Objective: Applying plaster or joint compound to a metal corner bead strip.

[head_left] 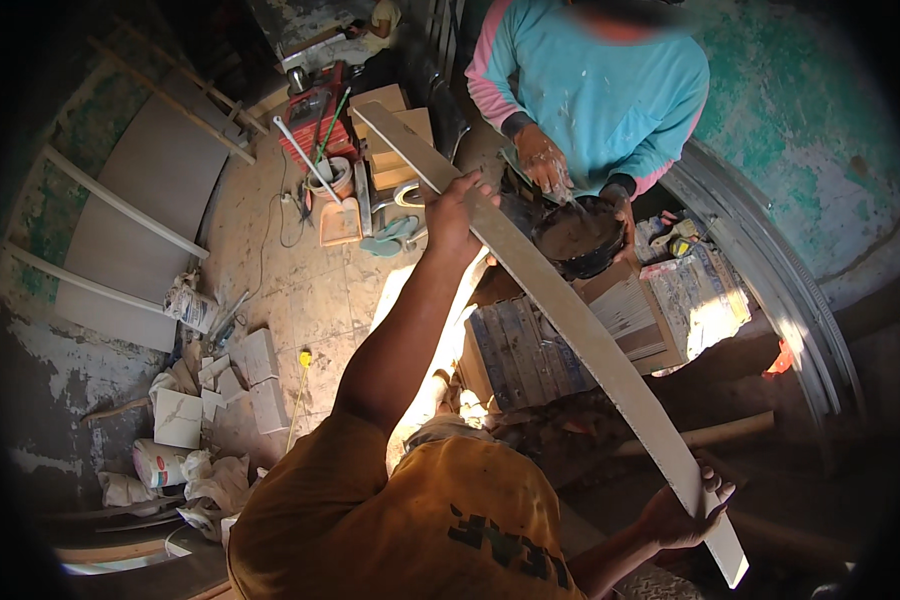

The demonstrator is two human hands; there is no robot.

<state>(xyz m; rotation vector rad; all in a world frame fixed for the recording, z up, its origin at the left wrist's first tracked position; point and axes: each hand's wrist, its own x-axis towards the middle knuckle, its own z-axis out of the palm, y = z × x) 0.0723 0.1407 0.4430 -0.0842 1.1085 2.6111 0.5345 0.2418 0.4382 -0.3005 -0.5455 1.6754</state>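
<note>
Left hand (455, 215) wrapped round a long pale strip (582, 330), gripping it to the left of the black bowl (582, 267), and that grasp looks firm! Down at the strip's near end, well to the right of the bowl and closer to the wearer, the right hand (682, 517) has hold too, fingers curled over the edge; how hard it squeezes, I can't tell. And what a slant: the strip runs past the wearer's side of the bowl, its far tip beyond and left of it.

Over at the bowl itself, a co-worker (600, 100) steadies the rim with one hand while the other, smeared pale, hangs just beyond it; inside sits grey-brown paste (573, 237). Nearer the wearer than the bowl, stacked boxes (530, 350) lie below the strip; off to the bowl's left, an orange dustpan (340, 223) and a pair of sandals (390, 236).

So where do we stand? Strip up and held at two places: done. Paste in the bowl: looks mixed, I'd judge. No obvious coating on the strip's upper face, and setting it in place looks undone.
</note>
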